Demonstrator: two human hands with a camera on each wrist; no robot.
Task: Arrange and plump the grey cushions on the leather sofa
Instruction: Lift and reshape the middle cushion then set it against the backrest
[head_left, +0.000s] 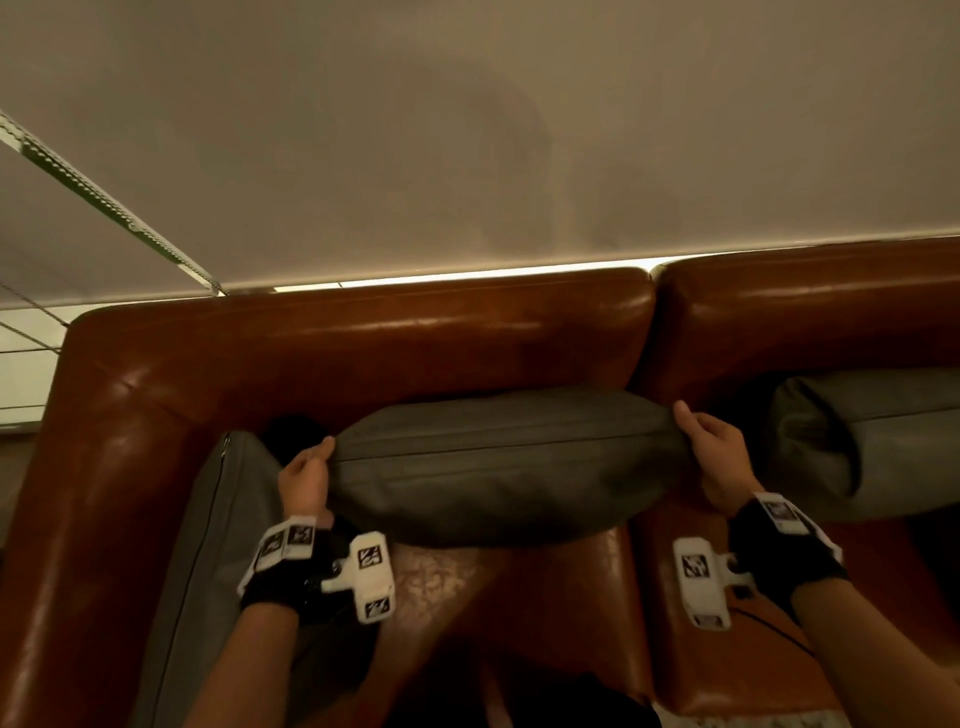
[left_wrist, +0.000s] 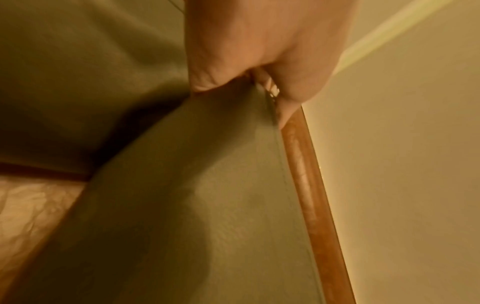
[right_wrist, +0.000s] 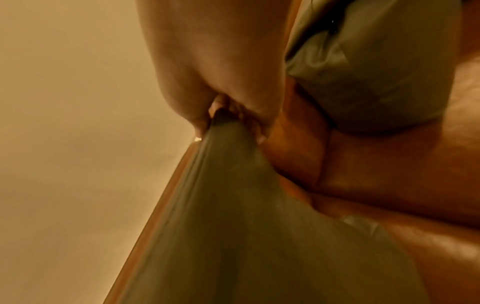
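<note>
The left hand (head_left: 306, 480) pinches the left top corner of the middle grey cushion (head_left: 506, 465), and the right hand (head_left: 714, 457) pinches the right top corner, the cloth drawn taut between them. The cushion stands on the seat of the leather sofa (head_left: 363, 338), leaning against its backrest.

Only the left wrist view shows the thumb (left_wrist: 301, 82) pressing the seam at that corner, with the backrest's top edge running just beside it. Only the right wrist view shows the fabric bunched into folds between the fingers (right_wrist: 182, 98) (both wrist pictures are soft and blurred).

The head view alone takes in a second grey cushion (head_left: 208, 545) lying against the left armrest and a third grey cushion (head_left: 857, 441) on the next seat, cut off by the right edge. The lower ends of both forearms leave the frame.
</note>
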